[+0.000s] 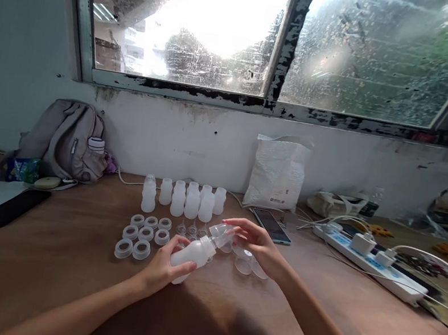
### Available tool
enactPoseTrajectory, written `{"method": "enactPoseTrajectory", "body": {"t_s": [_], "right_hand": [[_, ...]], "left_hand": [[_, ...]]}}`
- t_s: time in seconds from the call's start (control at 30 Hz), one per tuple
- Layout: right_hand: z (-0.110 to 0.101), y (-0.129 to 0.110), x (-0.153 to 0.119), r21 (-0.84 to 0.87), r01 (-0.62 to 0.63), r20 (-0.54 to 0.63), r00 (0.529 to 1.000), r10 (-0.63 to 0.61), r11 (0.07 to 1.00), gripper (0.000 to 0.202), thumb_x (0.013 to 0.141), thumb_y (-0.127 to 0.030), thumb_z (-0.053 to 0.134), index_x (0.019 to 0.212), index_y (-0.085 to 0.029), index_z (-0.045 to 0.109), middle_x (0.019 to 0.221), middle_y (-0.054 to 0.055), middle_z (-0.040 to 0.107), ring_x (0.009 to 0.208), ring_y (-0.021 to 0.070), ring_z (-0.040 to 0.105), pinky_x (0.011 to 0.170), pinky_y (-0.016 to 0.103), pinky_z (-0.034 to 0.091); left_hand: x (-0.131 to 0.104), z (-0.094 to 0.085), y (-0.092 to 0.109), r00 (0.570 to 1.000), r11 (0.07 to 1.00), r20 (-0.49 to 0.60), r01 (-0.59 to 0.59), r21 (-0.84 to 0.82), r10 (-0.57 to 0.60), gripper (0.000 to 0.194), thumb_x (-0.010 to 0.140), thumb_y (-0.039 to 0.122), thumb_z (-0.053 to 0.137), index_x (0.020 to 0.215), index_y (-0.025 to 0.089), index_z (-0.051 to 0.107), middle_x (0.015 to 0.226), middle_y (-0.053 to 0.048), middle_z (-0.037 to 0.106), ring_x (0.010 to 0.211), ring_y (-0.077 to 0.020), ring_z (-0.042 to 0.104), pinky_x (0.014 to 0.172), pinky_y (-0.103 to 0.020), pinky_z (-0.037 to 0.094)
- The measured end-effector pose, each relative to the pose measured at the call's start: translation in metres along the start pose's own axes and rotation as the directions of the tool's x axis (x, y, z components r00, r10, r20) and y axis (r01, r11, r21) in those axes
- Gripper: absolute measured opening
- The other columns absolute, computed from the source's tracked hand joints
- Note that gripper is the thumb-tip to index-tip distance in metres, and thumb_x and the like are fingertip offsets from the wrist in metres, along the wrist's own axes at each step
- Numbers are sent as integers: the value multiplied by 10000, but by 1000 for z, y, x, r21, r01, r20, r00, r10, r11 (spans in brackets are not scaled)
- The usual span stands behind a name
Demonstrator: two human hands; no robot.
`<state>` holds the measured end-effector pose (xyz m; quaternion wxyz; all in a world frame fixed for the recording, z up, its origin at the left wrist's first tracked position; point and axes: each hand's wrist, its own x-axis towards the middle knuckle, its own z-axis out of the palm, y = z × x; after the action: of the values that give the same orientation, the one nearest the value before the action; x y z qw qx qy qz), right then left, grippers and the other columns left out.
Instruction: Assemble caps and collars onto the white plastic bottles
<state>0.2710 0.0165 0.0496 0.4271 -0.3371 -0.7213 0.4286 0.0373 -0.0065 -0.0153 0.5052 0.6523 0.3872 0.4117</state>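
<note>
While the left hand (161, 268) has its fingers round a tilted white bottle (194, 255), lower centre, contents indiscernible, the right hand (259, 245) pinches its clear cap (219, 232).

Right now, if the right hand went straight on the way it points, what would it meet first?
The clear cover that the right hand touches, by the mouth of the bottle in the left hand. Beyond it, the line seems to lead to the standing white bottles, though depth is unclear.

Bottle (194, 253) partly hidden (left fingers (174, 244)), forearms (90, 310) cropped below
</note>
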Motion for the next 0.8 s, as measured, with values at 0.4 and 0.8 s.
{"method": "enactPoseTrajectory", "body": {"t_s": [0.4, 0.8], "right_hand": [[11, 6, 0, 35, -74, -29, 997, 75, 997, 316, 704, -373, 595, 955, -181, 593, 992, 74, 592, 795, 172, 567, 672, 296, 481], [13, 2, -3, 151, -44, -9, 999, 45, 988, 313, 659, -295, 665, 952, -210, 596, 1051, 76, 591, 1005, 216, 517, 838, 335, 422]], "left_hand": [[1, -2, 10, 998, 998, -53, -47, -46, 44, 344, 660, 373, 623, 922, 176, 517, 852, -29, 514, 729, -150, 510, 471, -174, 431], [1, -4, 14, 997, 979, -39, 56, -196, -65, 368, 657, 398, 621, 919, 169, 500, 859, -39, 517, 652, -129, 513, 422, -180, 433]]}}
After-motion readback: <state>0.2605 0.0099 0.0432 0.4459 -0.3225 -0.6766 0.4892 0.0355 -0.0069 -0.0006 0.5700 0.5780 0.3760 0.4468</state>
